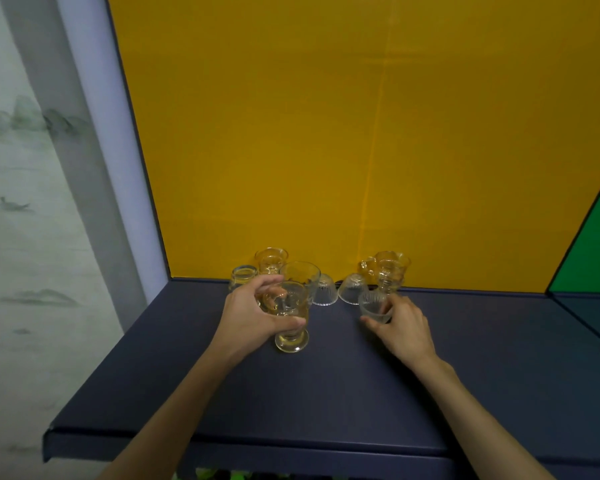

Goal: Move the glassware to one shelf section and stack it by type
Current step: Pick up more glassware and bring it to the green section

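Observation:
On the dark blue shelf (326,393), my left hand (248,320) grips a footed glass (291,318) around its bowl; the foot looks to stand on the shelf. A second footed glass (300,273) stands just behind it. My right hand (400,325) holds a small ribbed glass cup (373,306) tilted on its side. Two more ribbed cups (324,291) (352,289) lie upside down near the back wall. A stack of handled glass mugs (388,270) stands behind my right hand. Another mug (271,259) and a short tumbler (243,277) stand at the back left.
A yellow back panel (326,133) closes the shelf section. A pale upright (118,168) bounds it on the left. A green-backed section (596,254) begins at the right. The shelf's front edge (222,441) runs below my forearms.

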`<state>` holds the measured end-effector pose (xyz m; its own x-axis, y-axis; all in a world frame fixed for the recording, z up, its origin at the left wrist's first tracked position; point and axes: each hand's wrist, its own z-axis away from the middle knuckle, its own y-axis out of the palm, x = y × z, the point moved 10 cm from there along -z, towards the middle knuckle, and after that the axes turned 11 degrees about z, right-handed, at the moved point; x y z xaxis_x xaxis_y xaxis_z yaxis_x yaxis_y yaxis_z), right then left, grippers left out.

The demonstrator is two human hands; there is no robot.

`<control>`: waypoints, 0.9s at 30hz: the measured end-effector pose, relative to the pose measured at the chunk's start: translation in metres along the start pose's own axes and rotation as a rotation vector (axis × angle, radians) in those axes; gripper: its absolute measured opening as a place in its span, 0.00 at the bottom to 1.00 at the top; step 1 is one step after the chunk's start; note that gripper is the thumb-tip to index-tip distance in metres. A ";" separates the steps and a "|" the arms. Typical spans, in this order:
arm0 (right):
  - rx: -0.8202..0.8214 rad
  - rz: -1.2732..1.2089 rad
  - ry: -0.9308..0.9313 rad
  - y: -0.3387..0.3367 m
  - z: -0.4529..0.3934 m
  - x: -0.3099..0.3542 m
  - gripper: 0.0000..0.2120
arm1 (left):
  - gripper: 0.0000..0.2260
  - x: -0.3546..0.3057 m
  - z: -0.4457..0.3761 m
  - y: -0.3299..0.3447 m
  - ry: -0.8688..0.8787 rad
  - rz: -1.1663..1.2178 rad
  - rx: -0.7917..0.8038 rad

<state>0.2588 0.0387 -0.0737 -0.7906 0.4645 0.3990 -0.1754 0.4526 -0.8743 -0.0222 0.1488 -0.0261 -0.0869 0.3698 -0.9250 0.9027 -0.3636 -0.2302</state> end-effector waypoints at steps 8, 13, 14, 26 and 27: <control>-0.025 -0.214 -0.001 -0.021 0.019 0.004 0.38 | 0.35 0.009 0.000 0.011 -0.074 0.197 -0.021; -0.079 -0.265 0.013 -0.043 0.034 0.004 0.34 | 0.34 -0.003 0.002 0.031 -0.038 0.220 0.033; -0.087 -0.268 0.018 -0.048 0.038 0.001 0.32 | 0.34 -0.006 0.002 0.037 -0.027 0.229 0.049; -0.267 -0.212 0.191 -0.130 0.113 -0.089 0.32 | 0.39 -0.050 0.027 0.151 0.038 0.306 0.335; -0.277 -0.207 0.201 -0.136 0.120 -0.098 0.32 | 0.39 -0.057 0.030 0.162 0.049 0.302 0.349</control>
<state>0.2896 -0.1597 -0.0266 -0.6195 0.4692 0.6294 -0.1329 0.7275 -0.6731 0.1158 0.0434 -0.0201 0.1857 0.2395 -0.9530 0.6876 -0.7245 -0.0481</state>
